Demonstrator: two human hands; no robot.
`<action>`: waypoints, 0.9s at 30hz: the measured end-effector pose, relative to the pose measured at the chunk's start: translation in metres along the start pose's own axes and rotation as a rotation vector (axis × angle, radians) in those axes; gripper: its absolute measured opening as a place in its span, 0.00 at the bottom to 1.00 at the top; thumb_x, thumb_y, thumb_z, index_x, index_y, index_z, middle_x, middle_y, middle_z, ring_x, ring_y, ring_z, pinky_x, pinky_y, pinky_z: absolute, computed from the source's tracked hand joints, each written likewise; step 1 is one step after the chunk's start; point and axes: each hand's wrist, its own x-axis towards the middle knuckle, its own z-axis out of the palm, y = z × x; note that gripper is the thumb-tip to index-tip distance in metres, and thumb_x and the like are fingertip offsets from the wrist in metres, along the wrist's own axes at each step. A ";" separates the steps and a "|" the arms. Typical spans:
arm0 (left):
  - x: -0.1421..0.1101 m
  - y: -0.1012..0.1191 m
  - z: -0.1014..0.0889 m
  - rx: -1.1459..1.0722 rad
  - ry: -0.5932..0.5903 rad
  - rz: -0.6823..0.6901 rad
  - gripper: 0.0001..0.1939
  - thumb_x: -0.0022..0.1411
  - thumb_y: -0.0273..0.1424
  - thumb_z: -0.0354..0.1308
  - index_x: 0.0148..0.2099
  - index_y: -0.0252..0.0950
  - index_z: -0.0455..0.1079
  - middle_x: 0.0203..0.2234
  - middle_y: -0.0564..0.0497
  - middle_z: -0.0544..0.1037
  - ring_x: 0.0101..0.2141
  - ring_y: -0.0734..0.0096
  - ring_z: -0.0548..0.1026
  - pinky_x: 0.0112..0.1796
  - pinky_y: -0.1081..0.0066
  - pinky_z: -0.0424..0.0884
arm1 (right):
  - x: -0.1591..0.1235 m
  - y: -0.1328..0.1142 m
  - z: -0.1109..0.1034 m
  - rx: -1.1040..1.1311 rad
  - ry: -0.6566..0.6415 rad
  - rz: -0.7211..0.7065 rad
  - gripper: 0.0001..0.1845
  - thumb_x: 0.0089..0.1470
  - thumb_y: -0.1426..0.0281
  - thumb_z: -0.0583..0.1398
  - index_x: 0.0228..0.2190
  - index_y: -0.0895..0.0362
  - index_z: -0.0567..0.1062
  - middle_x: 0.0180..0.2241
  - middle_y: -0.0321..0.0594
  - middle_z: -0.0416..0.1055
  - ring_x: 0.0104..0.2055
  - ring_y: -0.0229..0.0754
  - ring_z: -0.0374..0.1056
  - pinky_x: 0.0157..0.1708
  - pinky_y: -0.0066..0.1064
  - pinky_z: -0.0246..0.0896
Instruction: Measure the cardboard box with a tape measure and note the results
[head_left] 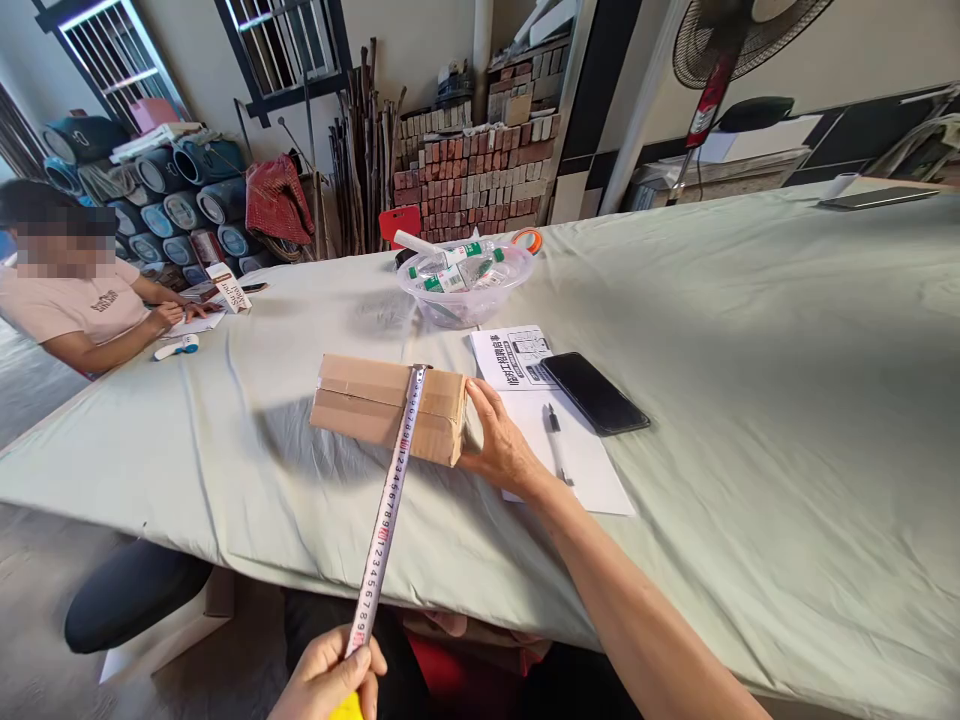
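A brown cardboard box rests on the cloth-covered table before me. My right hand grips its right end, fingers on the near corner and a greyish rounded thing partly visible under the palm. Across the box's top lies the blade of a tape measure, its metal hook at the far edge. The blade slants down toward me to my left hand, which is closed around it and its yellow case, mostly hidden at the bottom edge. Beside my right hand are an open booklet, a pen and a black phone.
Behind the box stands a clear plastic basin with several bottles, and an orange tape roll. A person sits writing at the left. A black stool stands below the table's near edge. A fan rises at back right.
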 end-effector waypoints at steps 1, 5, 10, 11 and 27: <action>0.000 0.001 0.002 0.007 0.011 0.016 0.25 0.48 0.55 0.66 0.30 0.36 0.71 0.16 0.51 0.70 0.18 0.73 0.65 0.23 0.73 0.57 | 0.000 0.000 0.000 0.005 -0.009 0.008 0.58 0.46 0.72 0.66 0.67 0.51 0.37 0.65 0.56 0.45 0.68 0.58 0.46 0.62 0.55 0.54; 0.004 0.006 0.009 0.035 -0.007 0.042 0.26 0.48 0.55 0.65 0.31 0.36 0.70 0.17 0.52 0.70 0.17 0.73 0.66 0.22 0.72 0.59 | 0.001 -0.002 -0.004 0.091 -0.044 0.071 0.57 0.48 0.62 0.67 0.68 0.50 0.39 0.66 0.54 0.45 0.68 0.60 0.44 0.62 0.57 0.52; 0.004 0.020 0.005 0.147 -0.077 0.051 0.28 0.51 0.57 0.62 0.34 0.35 0.69 0.18 0.53 0.69 0.19 0.73 0.67 0.24 0.73 0.60 | 0.000 -0.006 -0.013 0.358 -0.049 0.282 0.54 0.47 0.55 0.67 0.67 0.43 0.45 0.64 0.48 0.51 0.65 0.59 0.50 0.61 0.57 0.52; 0.003 0.026 0.003 0.197 -0.076 0.054 0.28 0.52 0.57 0.61 0.34 0.35 0.69 0.18 0.53 0.70 0.20 0.73 0.67 0.25 0.73 0.60 | 0.000 -0.007 -0.015 0.415 -0.060 0.327 0.54 0.47 0.55 0.67 0.67 0.43 0.46 0.64 0.47 0.51 0.65 0.59 0.51 0.61 0.56 0.52; 0.010 0.227 -0.085 1.012 -0.085 0.082 0.21 0.54 0.48 0.62 0.34 0.32 0.76 0.19 0.50 0.72 0.23 0.67 0.68 0.27 0.75 0.61 | -0.002 0.008 -0.046 0.799 -0.234 0.355 0.52 0.47 0.59 0.68 0.67 0.41 0.48 0.67 0.42 0.52 0.68 0.55 0.47 0.63 0.52 0.44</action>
